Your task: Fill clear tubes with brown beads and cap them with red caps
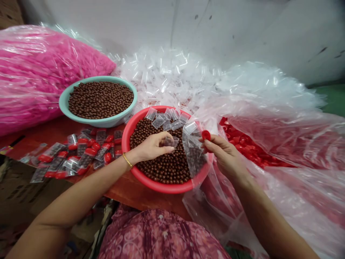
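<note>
My left hand (pixel 152 146) pinches a small clear plastic bag (pixel 169 141) above a red plastic basin (pixel 126 144) heaped with glossy brown balls (pixel 159 169). Several more small bags (pixel 159 121) lie on the far side of the heap. My right hand (pixel 222 154) holds a red cap (pixel 206 135) between thumb and fingers, close to the basin's right rim. A large clear plastic sack (pixel 269 140) full of red caps lies beyond that hand. A gold bangle circles my left wrist.
A teal basin (pixel 64 102) of brown balls stands at the back left, beside a bulging pink plastic sack (pixel 45 75). Filled packets with red caps (pixel 81 158) lie on the reddish table (pixel 134 196). A heap of small clear bags (pixel 164 79) lies behind.
</note>
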`<action>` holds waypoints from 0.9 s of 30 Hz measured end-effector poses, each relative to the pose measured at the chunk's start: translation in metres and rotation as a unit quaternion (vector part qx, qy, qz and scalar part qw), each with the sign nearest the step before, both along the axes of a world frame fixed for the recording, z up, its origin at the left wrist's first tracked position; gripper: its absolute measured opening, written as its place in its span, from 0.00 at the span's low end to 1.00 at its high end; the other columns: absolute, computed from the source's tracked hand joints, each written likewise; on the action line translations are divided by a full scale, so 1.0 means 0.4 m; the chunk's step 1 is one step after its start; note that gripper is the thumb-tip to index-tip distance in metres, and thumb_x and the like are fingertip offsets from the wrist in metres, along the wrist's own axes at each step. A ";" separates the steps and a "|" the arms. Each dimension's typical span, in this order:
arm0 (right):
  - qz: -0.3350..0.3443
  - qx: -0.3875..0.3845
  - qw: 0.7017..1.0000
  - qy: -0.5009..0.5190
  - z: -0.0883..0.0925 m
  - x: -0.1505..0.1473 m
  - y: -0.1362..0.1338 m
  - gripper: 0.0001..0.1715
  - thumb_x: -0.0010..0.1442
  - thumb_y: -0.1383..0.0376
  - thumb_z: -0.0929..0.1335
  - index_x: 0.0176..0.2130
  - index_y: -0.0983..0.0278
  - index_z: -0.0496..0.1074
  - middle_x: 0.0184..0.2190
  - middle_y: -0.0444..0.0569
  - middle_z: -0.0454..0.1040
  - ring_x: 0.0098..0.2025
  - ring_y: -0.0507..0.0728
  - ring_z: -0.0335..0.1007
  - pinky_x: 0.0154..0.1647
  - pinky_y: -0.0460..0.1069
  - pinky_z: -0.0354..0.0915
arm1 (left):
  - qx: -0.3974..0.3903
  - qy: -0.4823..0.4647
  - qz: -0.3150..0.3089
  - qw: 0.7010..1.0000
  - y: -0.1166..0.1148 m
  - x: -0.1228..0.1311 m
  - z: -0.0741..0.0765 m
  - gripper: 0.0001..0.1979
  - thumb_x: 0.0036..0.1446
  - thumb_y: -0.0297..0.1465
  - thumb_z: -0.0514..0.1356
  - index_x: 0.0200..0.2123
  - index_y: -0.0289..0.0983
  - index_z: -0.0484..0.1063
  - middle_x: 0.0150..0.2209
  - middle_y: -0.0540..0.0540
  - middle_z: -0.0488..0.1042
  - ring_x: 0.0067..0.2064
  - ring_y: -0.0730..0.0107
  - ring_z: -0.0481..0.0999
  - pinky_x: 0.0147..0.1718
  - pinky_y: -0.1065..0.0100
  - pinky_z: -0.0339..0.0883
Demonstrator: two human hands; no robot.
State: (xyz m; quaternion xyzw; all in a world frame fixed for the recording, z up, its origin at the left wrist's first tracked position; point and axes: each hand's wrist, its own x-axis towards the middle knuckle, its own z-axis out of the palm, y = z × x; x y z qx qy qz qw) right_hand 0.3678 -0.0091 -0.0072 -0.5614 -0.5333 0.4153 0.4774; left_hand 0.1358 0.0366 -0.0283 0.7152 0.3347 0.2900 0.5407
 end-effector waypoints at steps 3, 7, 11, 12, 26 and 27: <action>0.028 -0.002 1.000 0.008 0.004 -0.039 0.021 0.12 0.49 0.56 0.71 0.31 0.61 0.76 0.27 0.42 0.74 0.25 0.48 0.62 0.30 0.46 0.61 | 0.062 0.041 0.006 0.997 -0.004 -0.008 0.005 0.11 0.53 0.32 0.59 0.40 0.34 0.69 0.37 0.46 0.73 0.39 0.68 0.72 0.42 0.66 0.65; 0.054 -0.055 0.995 0.068 0.009 -0.074 0.036 0.13 0.48 0.55 0.72 0.31 0.61 0.74 0.27 0.42 0.74 0.26 0.49 0.65 0.31 0.47 0.63 | 0.038 0.007 0.010 0.999 0.005 -0.009 0.006 0.10 0.53 0.30 0.59 0.40 0.34 0.68 0.37 0.47 0.73 0.38 0.70 0.72 0.41 0.68 0.65; 0.022 -0.049 0.988 0.143 0.008 -0.094 0.058 0.14 0.44 0.54 0.73 0.27 0.61 0.73 0.27 0.43 0.74 0.31 0.50 0.68 0.34 0.46 0.64 | -0.006 -0.050 0.001 0.999 0.012 -0.003 -0.001 0.10 0.52 0.29 0.59 0.39 0.33 0.67 0.37 0.47 0.73 0.40 0.71 0.72 0.42 0.68 0.66; 0.007 -0.044 0.988 0.146 0.009 -0.099 0.065 0.14 0.44 0.54 0.73 0.26 0.61 0.73 0.26 0.42 0.73 0.29 0.49 0.66 0.32 0.45 0.63 | -0.010 -0.056 -0.004 0.998 0.011 -0.002 -0.002 0.10 0.52 0.29 0.60 0.39 0.33 0.68 0.37 0.47 0.73 0.40 0.71 0.72 0.43 0.68 0.66; 0.138 -0.054 0.944 -0.296 0.001 -0.108 0.064 0.10 0.55 0.58 0.65 0.30 0.63 0.68 0.25 0.45 0.72 0.27 0.52 0.67 0.30 0.47 0.62 | -0.143 -0.178 0.136 0.964 0.003 0.004 0.013 0.12 0.46 0.25 0.61 0.36 0.34 0.67 0.31 0.52 0.70 0.30 0.79 0.71 0.30 0.75 0.67; 0.172 -0.049 0.899 -0.399 0.002 -0.119 0.061 0.09 0.56 0.60 0.65 0.32 0.64 0.70 0.28 0.48 0.74 0.30 0.53 0.69 0.32 0.47 0.62 | -0.138 -0.191 0.170 0.957 0.006 0.005 0.013 0.11 0.46 0.25 0.60 0.36 0.34 0.66 0.31 0.52 0.70 0.30 0.80 0.71 0.30 0.76 0.67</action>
